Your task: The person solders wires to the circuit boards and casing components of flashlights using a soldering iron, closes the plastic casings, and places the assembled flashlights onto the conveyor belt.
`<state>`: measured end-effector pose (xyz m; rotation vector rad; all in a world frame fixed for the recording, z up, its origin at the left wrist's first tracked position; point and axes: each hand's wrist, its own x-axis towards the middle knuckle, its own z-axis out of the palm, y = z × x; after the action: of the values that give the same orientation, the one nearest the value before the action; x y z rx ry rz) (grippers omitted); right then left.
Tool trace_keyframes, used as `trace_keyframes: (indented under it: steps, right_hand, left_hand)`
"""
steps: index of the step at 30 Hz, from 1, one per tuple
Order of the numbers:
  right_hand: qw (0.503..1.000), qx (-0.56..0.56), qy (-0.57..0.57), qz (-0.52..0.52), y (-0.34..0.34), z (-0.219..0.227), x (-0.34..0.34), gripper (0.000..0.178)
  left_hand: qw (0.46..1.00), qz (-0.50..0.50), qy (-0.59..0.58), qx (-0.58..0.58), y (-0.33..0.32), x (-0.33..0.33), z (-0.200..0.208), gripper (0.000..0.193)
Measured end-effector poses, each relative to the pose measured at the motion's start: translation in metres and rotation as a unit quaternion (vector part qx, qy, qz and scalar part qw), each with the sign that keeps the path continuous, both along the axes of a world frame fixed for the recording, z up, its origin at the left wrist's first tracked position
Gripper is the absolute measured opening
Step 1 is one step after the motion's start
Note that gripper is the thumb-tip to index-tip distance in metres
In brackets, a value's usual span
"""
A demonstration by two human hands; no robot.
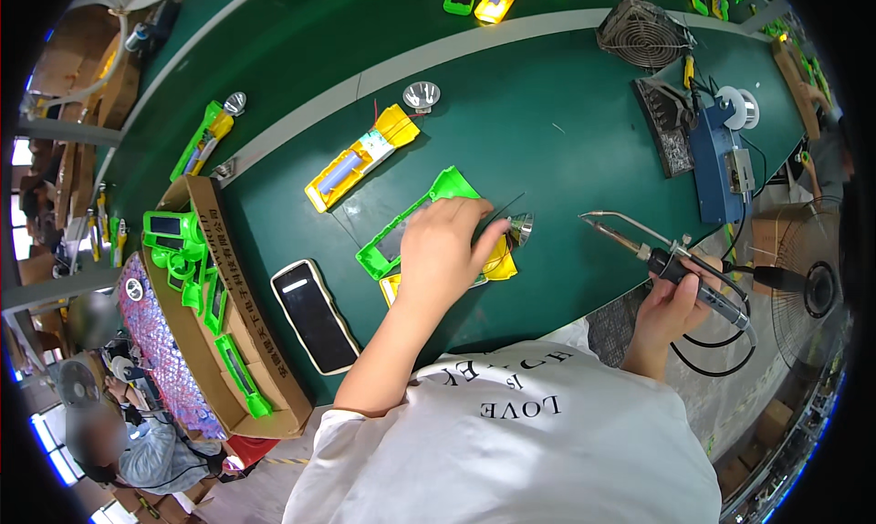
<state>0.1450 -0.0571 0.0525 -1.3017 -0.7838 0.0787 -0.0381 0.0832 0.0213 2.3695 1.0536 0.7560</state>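
Right hand (671,309): I've got the fingers wrapped round the soldering iron (664,263), tip over the table (557,145), apart from the parts. Left hand (443,250): fingers bent over the green shell (391,244), thumb spread, near the reflector (521,228); contact hidden, I can't tell if they grip. Yellow housing (500,263) sits on the near side of the shell, partly under that hand. Phone (317,319) left of my forearm, cardboard box (265,341) beyond it with green pieces (237,375). Farther: second yellow housing (365,157), blue station (716,168) at right, square fan (644,33) at back.
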Motion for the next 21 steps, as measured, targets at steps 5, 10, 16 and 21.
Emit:
trace_keyframes:
  steps: [5, 10, 16, 21]
  right_hand:
    - [1.000, -0.018, -0.008, 0.010, 0.009, 0.004, -0.004, 0.024]
    - [0.999, -0.004, -0.004, 0.054, 0.012, -0.002, -0.006, 0.025]
    - [0.994, -0.021, 0.009, 0.109, 0.027, 0.006, -0.021, 0.029]
    - [0.970, -0.061, 0.044, 0.232, 0.044, 0.004, -0.042, 0.027]
  left_hand:
    - [0.996, -0.075, -0.034, -0.014, -0.010, 0.001, -0.009, 0.010]
    - [0.986, -0.110, -0.111, -0.055, -0.021, -0.025, 0.000, 0.009]
    - [0.972, 0.106, -0.145, -0.150, -0.045, -0.073, -0.013, 0.013]
    - [0.956, 0.249, -0.093, -0.124, -0.049, -0.092, -0.020, 0.015]
